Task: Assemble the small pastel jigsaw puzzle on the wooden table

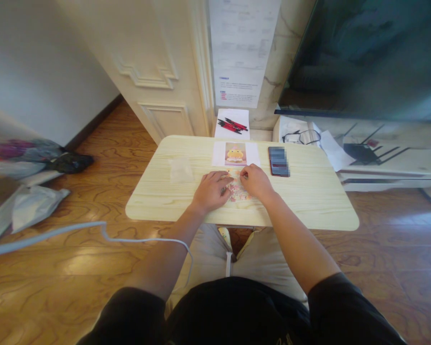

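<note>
On the small table lies a sheet with small colourful prints [238, 192], which looks like a sticker sheet. My left hand [211, 190] rests over its left side with the fingers stretched out, lying flat. At the sheet's upper right, my right hand [257, 182] is closed, thumb and forefinger pinched together. Whatever is between those fingertips is too small to make out. Just beyond both hands is a white paper with a picture of a yellow cartoon figure [236, 154]. My hands cover part of the printed sheet.
The pale wood-grain table [309, 201] also bears a clear plastic bag [181, 170] at left and a phone [279, 161] at right. Red and black pens [232, 125] lie on paper behind it. A white cable [136, 238] crosses near my left forearm.
</note>
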A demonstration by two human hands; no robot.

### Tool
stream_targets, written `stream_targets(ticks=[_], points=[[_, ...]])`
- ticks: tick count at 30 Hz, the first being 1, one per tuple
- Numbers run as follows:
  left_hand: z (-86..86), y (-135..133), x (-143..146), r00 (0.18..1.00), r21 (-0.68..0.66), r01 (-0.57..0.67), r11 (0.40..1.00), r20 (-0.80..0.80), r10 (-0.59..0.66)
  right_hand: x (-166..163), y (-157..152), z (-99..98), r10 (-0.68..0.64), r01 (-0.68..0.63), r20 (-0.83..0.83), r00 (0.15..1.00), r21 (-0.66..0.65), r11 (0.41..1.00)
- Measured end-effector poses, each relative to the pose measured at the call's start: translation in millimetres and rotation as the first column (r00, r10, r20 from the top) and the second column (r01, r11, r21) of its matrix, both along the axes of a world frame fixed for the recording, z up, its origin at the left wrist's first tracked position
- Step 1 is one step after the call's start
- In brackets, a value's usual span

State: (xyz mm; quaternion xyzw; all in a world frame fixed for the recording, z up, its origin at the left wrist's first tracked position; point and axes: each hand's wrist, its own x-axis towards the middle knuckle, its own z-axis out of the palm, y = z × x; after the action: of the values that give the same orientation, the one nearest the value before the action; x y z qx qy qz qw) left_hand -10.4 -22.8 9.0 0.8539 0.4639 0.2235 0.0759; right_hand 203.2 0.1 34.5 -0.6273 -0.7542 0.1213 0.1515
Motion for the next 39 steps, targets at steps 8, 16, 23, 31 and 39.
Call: stream_targets(ticks=[8, 16, 23, 31, 39], points=[[-0.2, 0, -2, 0.998, 0.008, 0.056, 0.998, -0.006, -0.056, 10, -12, -2.1, 0.105, -0.103, -0.033, 0.994, 0.039, 0.994], [-0.4, 0, 0, 1.0, 0.001, 0.007, 1.0, 0.015, -0.007, 35, -17, -0.2, 0.028, -0.026, -0.093, 0.995, 0.027, 0.999], [-1.5, 1, 0, 1.0, 0.032, 0.014, 0.999, 0.024, -0.015, 20, -27, -1.6, 0.189, -0.191, 0.058, 0.98, 0.016, 0.982], [-3.0, 1, 0, 1.0, 0.042, -0.002, 0.999, 0.012, 0.002, 37, -26, 1.7, 0.1, -0.101, 0.024, 0.995, 0.065, 0.993], [0.0, 3, 0, 0.984, 0.002, 0.071, 0.997, -0.164, -0.07, 40, -30, -1.8, 0.046, -0.052, 0.066, 0.997, 0.093, 0.994]])
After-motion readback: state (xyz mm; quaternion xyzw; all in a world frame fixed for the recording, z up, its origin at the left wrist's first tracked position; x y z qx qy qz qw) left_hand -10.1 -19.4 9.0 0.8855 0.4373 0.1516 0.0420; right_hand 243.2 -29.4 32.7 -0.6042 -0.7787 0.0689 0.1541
